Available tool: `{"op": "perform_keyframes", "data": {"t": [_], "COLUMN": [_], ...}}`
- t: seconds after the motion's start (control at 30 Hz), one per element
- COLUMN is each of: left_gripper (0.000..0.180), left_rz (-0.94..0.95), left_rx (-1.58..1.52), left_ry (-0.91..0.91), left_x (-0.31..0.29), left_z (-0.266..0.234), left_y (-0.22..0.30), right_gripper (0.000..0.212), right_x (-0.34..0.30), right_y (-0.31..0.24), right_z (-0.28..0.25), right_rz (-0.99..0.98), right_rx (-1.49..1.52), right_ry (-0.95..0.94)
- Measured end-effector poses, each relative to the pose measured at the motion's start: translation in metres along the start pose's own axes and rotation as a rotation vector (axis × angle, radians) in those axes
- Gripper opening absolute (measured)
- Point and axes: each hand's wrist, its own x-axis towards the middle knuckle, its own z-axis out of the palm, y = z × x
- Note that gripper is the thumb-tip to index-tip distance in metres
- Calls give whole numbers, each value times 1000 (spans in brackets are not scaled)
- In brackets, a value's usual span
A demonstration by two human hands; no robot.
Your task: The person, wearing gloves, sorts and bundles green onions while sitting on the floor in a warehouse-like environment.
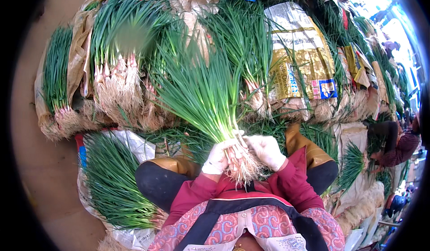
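My left hand [217, 158], in a white glove, is wrapped round the lower stems of a bunch of spring onions [204, 101]. The bunch stands in front of me with its green leaves fanned out away from me. Its pinkish-white bases and pale, stringy roots [242, 163] point toward my lap. From the other side my right hand [265, 151], also gloved in white, closes at the bases of the same bunch. Its fingertips are partly hidden among the stems.
A pile of loose spring onions [112, 179] lies on sheeting at my left. Large rooted bundles [121, 67] form a row ahead, with a gold and white sack [300, 58] over some. At the right, another person [396, 143] bends among more bundles. Bare floor [53, 175] shows at far left.
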Motion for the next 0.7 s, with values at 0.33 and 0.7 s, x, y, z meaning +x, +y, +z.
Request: {"op": "perform_keyframes", "data": {"t": [0.33, 0.7], "left_gripper": [42, 33], "left_rz": [6, 78], "left_rx": [-42, -22], "left_ry": [26, -13], "left_x": [2, -2], "left_z": [2, 3], "left_y": [-4, -1], "right_gripper": [34, 31], "right_x": [83, 86], "right_y": [17, 8], "right_z": [25, 21], "right_rz": [570, -183], "right_rx": [1336, 54], "right_ry": [-342, -346]}}
